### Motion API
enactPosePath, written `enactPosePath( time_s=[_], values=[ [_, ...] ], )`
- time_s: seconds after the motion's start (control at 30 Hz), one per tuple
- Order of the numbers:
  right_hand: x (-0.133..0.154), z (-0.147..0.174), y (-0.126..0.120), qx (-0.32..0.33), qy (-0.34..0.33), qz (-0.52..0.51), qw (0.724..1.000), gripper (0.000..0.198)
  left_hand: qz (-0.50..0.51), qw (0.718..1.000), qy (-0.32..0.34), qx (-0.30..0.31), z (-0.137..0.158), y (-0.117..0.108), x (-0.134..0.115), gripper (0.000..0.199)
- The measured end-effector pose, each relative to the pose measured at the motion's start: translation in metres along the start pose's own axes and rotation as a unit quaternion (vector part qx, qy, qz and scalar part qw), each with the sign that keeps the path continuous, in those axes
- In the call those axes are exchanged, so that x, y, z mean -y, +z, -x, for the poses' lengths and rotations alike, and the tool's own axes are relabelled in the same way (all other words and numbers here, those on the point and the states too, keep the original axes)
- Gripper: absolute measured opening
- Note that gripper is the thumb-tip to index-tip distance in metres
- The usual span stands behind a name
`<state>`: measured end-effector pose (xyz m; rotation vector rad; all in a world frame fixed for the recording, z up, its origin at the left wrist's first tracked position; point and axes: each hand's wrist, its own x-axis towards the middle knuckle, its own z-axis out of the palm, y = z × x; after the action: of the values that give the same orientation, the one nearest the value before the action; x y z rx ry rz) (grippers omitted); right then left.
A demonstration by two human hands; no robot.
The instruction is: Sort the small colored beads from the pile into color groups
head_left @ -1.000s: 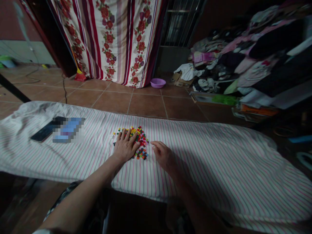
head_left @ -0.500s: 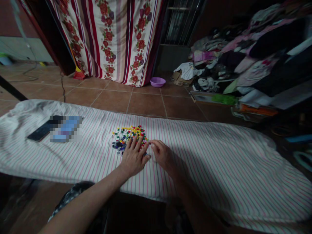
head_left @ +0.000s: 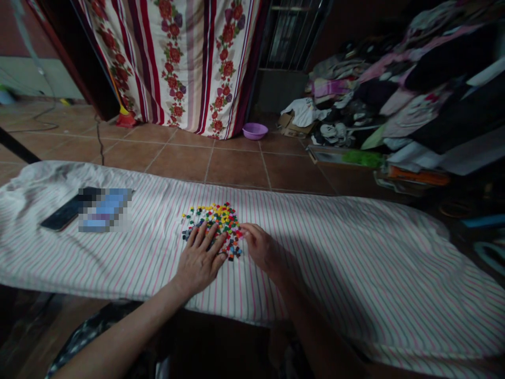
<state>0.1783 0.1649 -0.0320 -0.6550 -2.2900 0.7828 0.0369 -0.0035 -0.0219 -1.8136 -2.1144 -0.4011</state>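
A loose pile of small coloured block-like pieces (head_left: 220,213) lies on the striped cloth (head_left: 339,263), with yellow, red, green, white, grey, orange and blue among them. My left hand (head_left: 199,260) rests palm down over the pile's near left part, fingers spread, hiding the pieces beneath. At the right edge of the pile is my right hand (head_left: 260,247), its fingers curled and thumb and fingertips together beside a few red and pink pieces. Whatever sits between those fingertips is too small to make out.
A dark phone (head_left: 69,210) and a blurred-out bluish item (head_left: 106,209) lie on the cloth at left. Beyond the cloth, a purple basin (head_left: 255,131) stands on the tiled floor near a floral curtain (head_left: 193,68). Clothes (head_left: 379,89) are heaped at right.
My left hand has slid left and slightly towards me, uncovering pieces on the pile's right side. My right hand stays at the right edge, nearly in place.
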Motion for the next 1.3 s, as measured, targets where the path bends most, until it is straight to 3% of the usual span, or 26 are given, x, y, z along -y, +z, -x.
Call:
enactPosePath(
  time_s=[0.33, 0.67, 1.0, 1.3],
  values=[
    [-0.003, 0.002, 0.007, 0.03, -0.048, -0.046, 0.997, 0.043, -0.02, 0.997, -0.073, 0.003, -0.002, 0.001, 0.03, 0.051],
    [0.004, -0.006, 0.007, -0.05, 0.037, -0.006, 0.998, 0.032, -0.013, 0.987, -0.154, 0.054, -0.042, 0.017, 0.052, 0.053],
    [-0.004, -0.01, 0.016, -0.076, 0.035, -0.014, 0.996, 0.038, -0.004, 0.99, -0.128, 0.064, -0.072, 0.02, 0.017, 0.053],
    [-0.007, -0.009, 0.014, -0.051, 0.054, -0.016, 0.997, 0.039, 0.032, 0.996, -0.044, 0.067, -0.065, 0.016, -0.008, 0.051]
  ],
)
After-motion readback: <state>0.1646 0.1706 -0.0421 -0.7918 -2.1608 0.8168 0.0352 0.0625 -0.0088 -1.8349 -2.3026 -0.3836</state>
